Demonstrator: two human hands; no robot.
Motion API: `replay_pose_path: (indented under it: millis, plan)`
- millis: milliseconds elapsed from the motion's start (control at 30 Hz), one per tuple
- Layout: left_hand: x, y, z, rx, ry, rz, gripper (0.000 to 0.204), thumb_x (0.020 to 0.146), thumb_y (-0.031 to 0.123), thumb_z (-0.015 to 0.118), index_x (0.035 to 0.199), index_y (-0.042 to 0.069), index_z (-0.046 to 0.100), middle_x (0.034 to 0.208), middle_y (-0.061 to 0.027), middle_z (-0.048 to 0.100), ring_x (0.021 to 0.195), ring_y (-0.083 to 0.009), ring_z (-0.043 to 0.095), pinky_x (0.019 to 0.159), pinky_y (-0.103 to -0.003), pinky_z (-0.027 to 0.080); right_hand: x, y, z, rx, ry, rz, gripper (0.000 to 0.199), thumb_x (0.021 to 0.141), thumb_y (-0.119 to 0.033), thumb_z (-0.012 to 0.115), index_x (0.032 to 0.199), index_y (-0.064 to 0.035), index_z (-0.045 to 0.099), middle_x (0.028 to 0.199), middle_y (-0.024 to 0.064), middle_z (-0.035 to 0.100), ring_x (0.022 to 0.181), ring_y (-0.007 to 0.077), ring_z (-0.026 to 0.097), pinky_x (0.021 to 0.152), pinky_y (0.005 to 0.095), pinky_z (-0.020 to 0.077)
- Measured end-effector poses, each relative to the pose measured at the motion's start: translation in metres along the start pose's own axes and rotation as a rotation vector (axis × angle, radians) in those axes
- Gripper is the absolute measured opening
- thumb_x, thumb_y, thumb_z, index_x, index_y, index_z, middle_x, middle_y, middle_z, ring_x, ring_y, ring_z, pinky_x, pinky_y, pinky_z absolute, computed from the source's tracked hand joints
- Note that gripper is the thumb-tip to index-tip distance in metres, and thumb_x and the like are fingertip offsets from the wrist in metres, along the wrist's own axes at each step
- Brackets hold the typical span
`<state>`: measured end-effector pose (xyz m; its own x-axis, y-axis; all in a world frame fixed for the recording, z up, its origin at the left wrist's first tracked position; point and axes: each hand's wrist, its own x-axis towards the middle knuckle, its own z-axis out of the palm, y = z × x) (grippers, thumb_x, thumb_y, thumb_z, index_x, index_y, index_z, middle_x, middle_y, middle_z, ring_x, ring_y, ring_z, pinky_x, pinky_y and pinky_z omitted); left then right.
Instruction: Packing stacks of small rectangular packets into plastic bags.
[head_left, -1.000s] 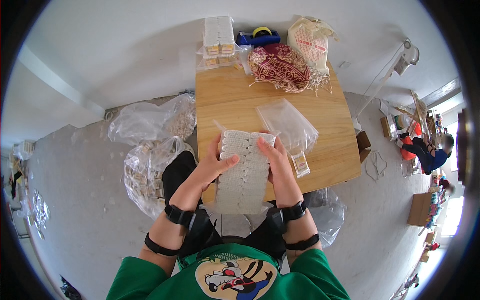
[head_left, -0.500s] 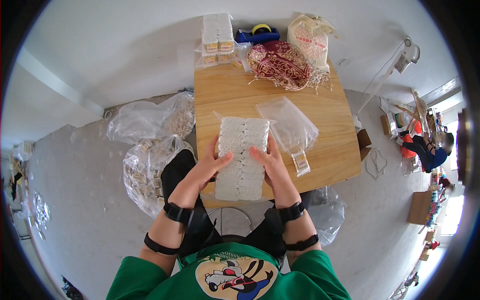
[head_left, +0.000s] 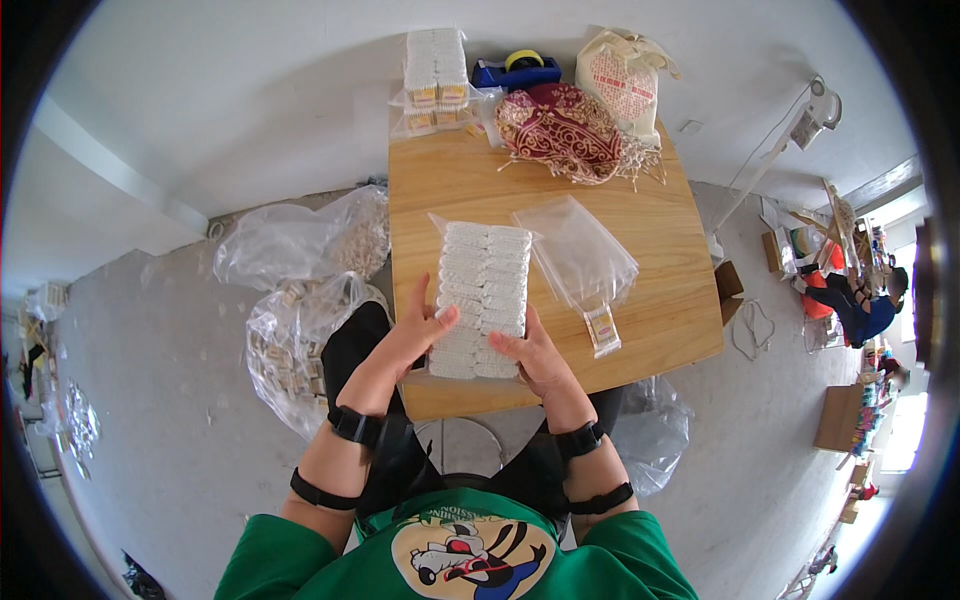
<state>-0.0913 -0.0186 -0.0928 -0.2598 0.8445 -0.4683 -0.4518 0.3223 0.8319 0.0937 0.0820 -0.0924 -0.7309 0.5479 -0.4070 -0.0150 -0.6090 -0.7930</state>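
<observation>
Between my hands is a bundle of white textured textile pieces [head_left: 484, 285], stacked in two columns, with clear plastic showing at its corners. My left hand [head_left: 412, 335] grips its left side, thumb on top. Lower down, my right hand [head_left: 538, 352] holds the right edge, its thumb also on the upper face. The fingertips beneath are hidden. Right of the bundle lie flat clear plastic bags [head_left: 580, 250]. At their near end is a small white piece with a yellowish label [head_left: 602, 330].
Along the table's [head_left: 660, 310] far edge stand a stack of labelled white bundles [head_left: 437, 75], a blue tape dispenser [head_left: 515, 72], a maroon patterned cloth [head_left: 560, 130] and a cream drawstring bag [head_left: 620, 80]. Filled clear sacks [head_left: 290, 345] sit on the floor at left; a person [head_left: 870, 310] sits far right.
The bundle has shifted slightly away from me. My right hand has slid nearer to me along its right edge, while my left hand has barely moved.
</observation>
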Motion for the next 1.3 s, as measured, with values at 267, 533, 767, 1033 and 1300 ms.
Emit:
replay_pose_path:
  millis: [267, 533, 767, 1033, 1300]
  plan:
    - [-0.007, -0.016, 0.003, 0.021, -0.064, 0.049, 0.119, 0.074, 0.033, 0.083, 0.151, 0.003, -0.003, 0.128, -0.0193, 0.054, 0.115, -0.0223, 0.054, 0.098, -0.034, 0.042, -0.003, -0.007, -0.007, -0.268, -0.053, 0.003, 0.098, 0.076, -0.005, 0.077, 0.150, -0.0043, 0.013, 0.140, 0.0118, 0.042, 0.129, 0.0217, 0.041, 0.105, 0.0359, 0.0374]
    - [0.020, -0.036, -0.003, 0.034, 0.098, 0.004, 0.110, 0.079, 0.034, 0.079, 0.150, 0.000, 0.002, 0.121, -0.0179, 0.059, 0.108, -0.0212, 0.057, 0.093, -0.033, 0.044, 0.029, 0.025, -0.028, -0.287, -0.059, -0.065, 0.105, 0.072, 0.001, 0.078, 0.151, -0.0067, 0.009, 0.140, 0.0103, 0.043, 0.127, 0.0205, 0.043, 0.102, 0.0344, 0.0402]
    - [0.025, -0.076, -0.024, 1.044, 0.527, 0.579, 0.062, 0.086, 0.024, 0.069, 0.136, 0.001, 0.042, 0.111, -0.0175, 0.058, 0.100, -0.0319, 0.058, 0.086, -0.041, 0.047, 0.050, 0.053, -0.060, -0.552, 0.236, -0.223, 0.051, 0.083, -0.010, 0.071, 0.130, -0.0015, 0.052, 0.103, 0.0086, 0.065, 0.091, 0.0186, 0.063, 0.082, 0.0332, 0.0505]
    - [-0.016, -0.064, 0.021, 1.292, 0.281, 0.916, 0.041, 0.076, 0.009, 0.066, 0.115, 0.023, 0.067, 0.111, -0.0098, 0.055, 0.096, -0.0292, 0.055, 0.082, -0.039, 0.044, 0.045, 0.064, -0.082, -1.299, 0.587, -0.755, 0.022, 0.088, -0.013, 0.058, 0.070, -0.0031, 0.050, 0.069, 0.0142, 0.056, 0.068, 0.0363, 0.055, 0.060, 0.0451, 0.0450]
    - [-0.029, -0.066, 0.004, 1.319, 0.340, 0.869, 0.037, 0.076, 0.008, 0.067, 0.110, 0.023, 0.070, 0.115, -0.0108, 0.054, 0.103, -0.0296, 0.054, 0.089, -0.042, 0.041, 0.041, 0.062, -0.076, -1.365, 0.604, -0.737, 0.022, 0.088, -0.013, 0.058, 0.070, -0.0036, 0.051, 0.070, 0.0140, 0.056, 0.069, 0.0356, 0.056, 0.061, 0.0453, 0.0456]
